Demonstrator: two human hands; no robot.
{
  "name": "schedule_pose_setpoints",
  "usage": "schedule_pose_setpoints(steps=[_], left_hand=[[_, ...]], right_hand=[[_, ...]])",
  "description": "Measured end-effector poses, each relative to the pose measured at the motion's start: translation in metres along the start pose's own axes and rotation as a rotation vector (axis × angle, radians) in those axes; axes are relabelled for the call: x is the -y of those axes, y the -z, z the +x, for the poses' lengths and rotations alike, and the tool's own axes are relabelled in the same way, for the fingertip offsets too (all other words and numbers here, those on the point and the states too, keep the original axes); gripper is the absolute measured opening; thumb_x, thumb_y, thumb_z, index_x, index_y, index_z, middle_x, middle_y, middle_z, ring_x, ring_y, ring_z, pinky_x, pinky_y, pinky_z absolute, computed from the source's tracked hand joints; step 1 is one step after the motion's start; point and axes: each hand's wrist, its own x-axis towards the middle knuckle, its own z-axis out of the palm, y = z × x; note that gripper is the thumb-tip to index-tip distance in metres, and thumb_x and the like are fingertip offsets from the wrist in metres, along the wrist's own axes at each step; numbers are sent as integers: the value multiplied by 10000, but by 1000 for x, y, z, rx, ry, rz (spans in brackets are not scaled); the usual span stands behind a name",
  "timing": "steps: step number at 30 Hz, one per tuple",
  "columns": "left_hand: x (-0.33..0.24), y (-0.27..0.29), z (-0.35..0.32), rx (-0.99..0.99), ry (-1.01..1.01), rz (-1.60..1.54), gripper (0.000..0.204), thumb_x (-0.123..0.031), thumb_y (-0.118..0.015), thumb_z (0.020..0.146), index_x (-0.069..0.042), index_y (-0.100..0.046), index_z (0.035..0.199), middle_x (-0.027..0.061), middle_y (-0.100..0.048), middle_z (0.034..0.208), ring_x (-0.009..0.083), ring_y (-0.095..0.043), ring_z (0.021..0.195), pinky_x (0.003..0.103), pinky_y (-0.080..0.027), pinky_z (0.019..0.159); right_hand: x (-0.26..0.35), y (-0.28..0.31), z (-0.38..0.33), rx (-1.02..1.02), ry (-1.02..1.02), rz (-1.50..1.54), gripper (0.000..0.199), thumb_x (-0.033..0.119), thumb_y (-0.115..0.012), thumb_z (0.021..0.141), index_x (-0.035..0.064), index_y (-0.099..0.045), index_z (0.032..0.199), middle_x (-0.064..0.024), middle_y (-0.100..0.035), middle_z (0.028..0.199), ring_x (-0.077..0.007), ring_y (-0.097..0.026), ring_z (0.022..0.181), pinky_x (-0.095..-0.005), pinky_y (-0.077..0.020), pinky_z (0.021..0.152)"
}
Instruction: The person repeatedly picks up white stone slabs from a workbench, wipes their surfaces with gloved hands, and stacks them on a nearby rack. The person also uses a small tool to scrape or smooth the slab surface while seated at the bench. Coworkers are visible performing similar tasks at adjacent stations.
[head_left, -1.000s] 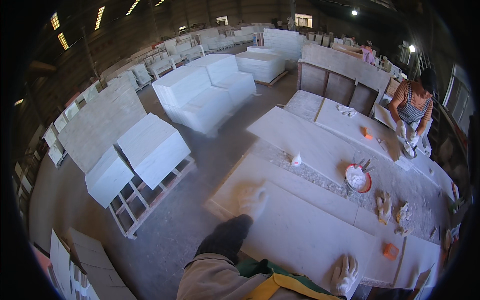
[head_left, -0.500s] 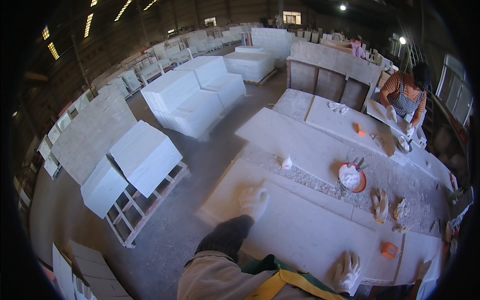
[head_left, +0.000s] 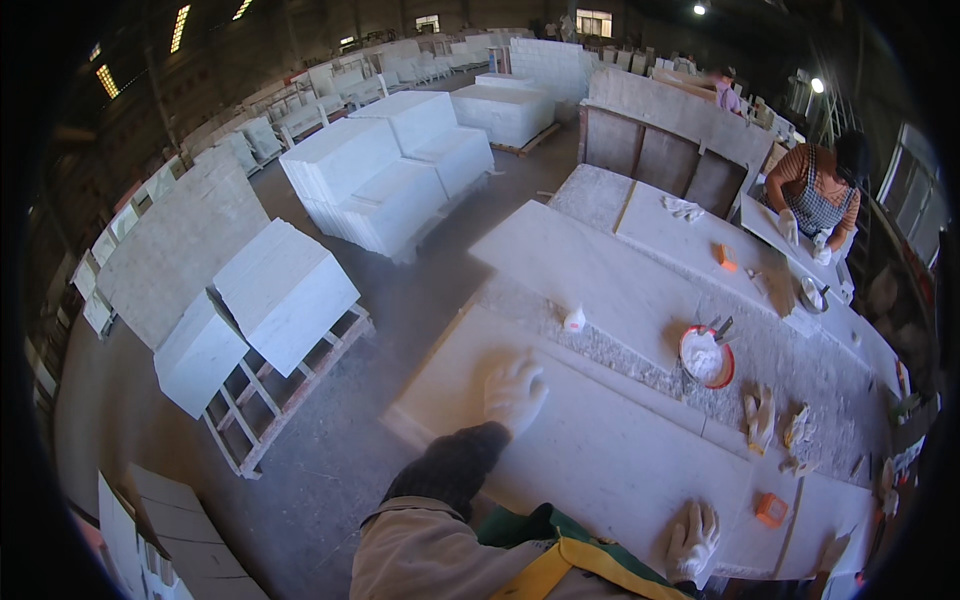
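A long white stone slab [head_left: 590, 440] lies in front of me on the worktable. My left hand [head_left: 515, 395], in a white glove, rests on the left part of this slab with its fingers bent and slightly apart. Nothing shows in its grasp, though its palm side is hidden. Near the slab's right end, my right hand [head_left: 692, 542], also gloved, lies with fingers stretched over the surface. Just right of it sits an orange block [head_left: 771, 510]. Beyond the slab stand a small white bottle [head_left: 574, 320] and a red-rimmed bowl [head_left: 706, 357] of white paste with tools in it.
Loose gloves [head_left: 760, 418] lie at the right. Another slab [head_left: 580, 270] and a second orange block [head_left: 725, 257] are farther back. A co-worker [head_left: 815, 195] bends over a panel at the far right. Stacked slabs [head_left: 285, 280] stand on a pallet to the left.
My left hand has shifted slightly to the right and away over the slab, its fingers a little more spread. My right hand stays about where it was. The whole view has moved slightly.
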Motion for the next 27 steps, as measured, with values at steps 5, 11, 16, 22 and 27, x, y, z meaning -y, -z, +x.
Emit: schedule_pose_setpoints(steps=[5, 11, 16, 22, 27], left_hand=[[-1, -1, -1, 88, 17, 14, 347, -345, -685, 936, -180, -648, 1240, 83, -582, 1430, 341, -597, 1194, 466, -462, 1050], [0, -3, -1, 81, 13, 43, 342, -352, -667, 943, -177, -646, 1236, 75, -582, 1412, 323, -579, 1219, 466, -438, 1072], [3, -5, 1, -12, -42, -1, 350, -367, -680, 930, -143, -667, 1199, 88, -579, 1406, 316, -549, 1263, 484, -408, 1096], [9, 6, -8, -24, 11, -136, 368, -337, -731, 911, -118, -685, 1203, 157, -595, 1398, 356, -609, 1199, 466, -474, 1041], [51, 53, -33, 237, 43, -235, 351, -332, -722, 920, -107, -681, 1187, 182, -639, 1285, 356, -620, 1170, 454, -481, 1023]], right_hand=[[1, -2, 0, -29, -15, 17, 516, 184, -646, 868, 72, -638, 1372, -216, -523, 1476, -460, -442, 1383, -560, -351, 1167], [0, -2, 1, -42, 0, 7, 506, 158, -661, 867, 65, -639, 1364, -210, -539, 1456, -459, -447, 1379, -552, -362, 1162], [-1, -5, 0, -82, 8, 42, 486, 170, -676, 871, 77, -651, 1348, -195, -547, 1453, -450, -455, 1372, -547, -368, 1157], [-4, -3, -5, -120, 55, 56, 441, 182, -673, 900, 81, -665, 1329, -176, -576, 1432, -420, -494, 1347, -527, -400, 1135], [-18, -3, -41, -167, 56, 21, 383, 180, -647, 930, 59, -682, 1292, -178, -615, 1392, -417, -531, 1316, -525, -425, 1111]])
